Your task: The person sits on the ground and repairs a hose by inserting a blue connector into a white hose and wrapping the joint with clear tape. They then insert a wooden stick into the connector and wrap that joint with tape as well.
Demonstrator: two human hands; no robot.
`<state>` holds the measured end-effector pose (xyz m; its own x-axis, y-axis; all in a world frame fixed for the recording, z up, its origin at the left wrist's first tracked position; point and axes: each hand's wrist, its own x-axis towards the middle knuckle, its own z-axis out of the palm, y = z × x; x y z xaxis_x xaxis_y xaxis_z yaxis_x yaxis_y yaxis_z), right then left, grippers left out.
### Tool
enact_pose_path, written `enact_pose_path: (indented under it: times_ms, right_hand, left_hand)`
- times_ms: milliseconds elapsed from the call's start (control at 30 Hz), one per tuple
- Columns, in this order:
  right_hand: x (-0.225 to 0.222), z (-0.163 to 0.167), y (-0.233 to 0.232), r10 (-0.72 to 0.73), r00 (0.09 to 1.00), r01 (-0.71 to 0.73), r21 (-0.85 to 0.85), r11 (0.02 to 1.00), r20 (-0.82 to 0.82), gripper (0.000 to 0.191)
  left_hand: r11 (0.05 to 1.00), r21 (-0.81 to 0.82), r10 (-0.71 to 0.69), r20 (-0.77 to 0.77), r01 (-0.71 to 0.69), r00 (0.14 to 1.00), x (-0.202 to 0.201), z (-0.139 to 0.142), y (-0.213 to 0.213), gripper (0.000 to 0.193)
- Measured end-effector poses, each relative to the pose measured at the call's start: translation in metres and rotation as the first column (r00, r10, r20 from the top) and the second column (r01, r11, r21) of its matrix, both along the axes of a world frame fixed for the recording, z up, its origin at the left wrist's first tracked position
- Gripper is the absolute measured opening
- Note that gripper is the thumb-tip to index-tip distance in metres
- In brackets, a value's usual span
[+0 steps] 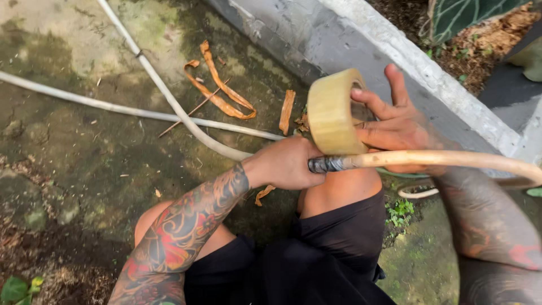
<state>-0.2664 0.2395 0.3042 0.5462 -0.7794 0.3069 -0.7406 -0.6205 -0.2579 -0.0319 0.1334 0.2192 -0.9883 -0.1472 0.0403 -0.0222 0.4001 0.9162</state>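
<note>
Head view: I am looking down past the black shorts (333,254) at the bottom centre of the frame. Just above them, my left hand (288,164) is closing in a fist around the dark-wrapped end of a pale cane (440,159) that is running out to the right edge. My right hand (389,127) is gripping a roll of tan tape (333,113) at centre right, fingers spread and hooked through its core, the roll sitting just above the cane's wrapped end. Beyond the hands, two white hoses (164,90) are crossing the mossy concrete ground (68,130) from the upper left. Curled orange-brown strips (217,90) are lying near them. A grey kerb (395,51) is slanting across the upper right.
</note>
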Motion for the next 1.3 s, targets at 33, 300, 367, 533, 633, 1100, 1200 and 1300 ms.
enact_pose_path:
  times_ms: [33,300,367,533,633,1100,1200,1300]
  right_hand:
    - [-0.007,0.008,-0.01,0.082,0.992,-0.086,-0.037,0.996,-0.093,0.024]
    - [-0.009,-0.007,-0.023,-0.013,0.993,-0.013,-0.22,0.975,-0.117,0.022]
    - [-0.006,-0.021,-0.017,-0.165,0.986,0.16,-0.264,0.951,0.002,0.033]
    - [0.003,-0.04,0.014,-0.537,0.57,0.53,0.222,0.819,0.621,0.038]
    - [0.019,-0.015,0.054,-0.76,0.47,0.701,0.334,0.63,0.448,0.029]
    - [0.057,0.093,-0.09,-0.47,0.526,0.788,0.614,-0.045,-0.709,0.098]
    - [0.059,0.084,-0.053,-0.5,0.504,0.781,0.619,-0.085,-0.704,0.102]
    - [0.054,0.08,-0.019,-0.612,0.463,0.727,0.669,-0.151,-0.641,0.084]
  left_hand:
    - [1.0,0.021,-0.013,-0.137,0.016,0.99,-0.001,-0.005,0.001,0.036]
    - [0.825,0.52,-0.113,-0.23,0.22,0.967,-0.008,-0.054,-0.018,0.055]
    - [0.838,0.53,-0.081,-0.114,0.13,0.99,-0.018,-0.06,-0.02,0.045]
    - [0.846,0.529,0.105,-0.29,0.068,0.951,-0.035,-0.06,-0.017,0.037]
    - [0.976,0.162,0.188,-0.264,-0.148,0.946,-0.04,-0.056,-0.012,0.025]
    - [0.942,-0.201,0.166,-0.42,-0.27,0.892,-0.048,-0.027,0.007,0.037]
    - [0.937,-0.206,0.153,-0.487,-0.283,0.86,-0.042,-0.017,0.015,0.04]
    - [0.924,-0.144,0.212,-0.581,-0.355,0.786,-0.044,-0.007,0.02,0.045]
